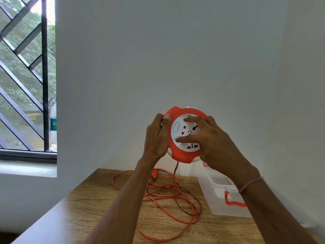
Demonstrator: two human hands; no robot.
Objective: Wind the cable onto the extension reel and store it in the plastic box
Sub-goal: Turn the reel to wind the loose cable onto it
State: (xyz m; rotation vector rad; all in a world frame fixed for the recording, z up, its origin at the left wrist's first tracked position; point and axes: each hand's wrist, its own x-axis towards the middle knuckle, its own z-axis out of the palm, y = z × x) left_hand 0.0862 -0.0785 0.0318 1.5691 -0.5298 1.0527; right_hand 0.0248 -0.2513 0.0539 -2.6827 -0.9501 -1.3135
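At the far left a barred window (22, 76) looks onto green trees, and a clear plastic bottle (53, 122) with a green label stands on its sill against the wall edge. Below it begins a wooden table (98, 208) with a pale grain.

The left hand (156, 138) grips the left rim of the extension reel (184, 135), thumb hooked over the orange edge and fingers curled behind it. The reel is held up in the air above the table's far edge, tilted so its face looks toward the camera. It is a round disc with an orange outer ring and a white centre plate carrying several sockets with red inserts and an oval white button at the left.

An orange cable (173, 196) drops from the reel's bottom edge and lies in loose, tangled loops over the middle of the table, one long loop reaching toward the near edge.

The right hand (211, 138) lies on the reel's face, fingers spread and pressed flat across the white plate.

Under the right forearm, near the table's far right corner, sits an open clear plastic box (226, 208) with orange latches.
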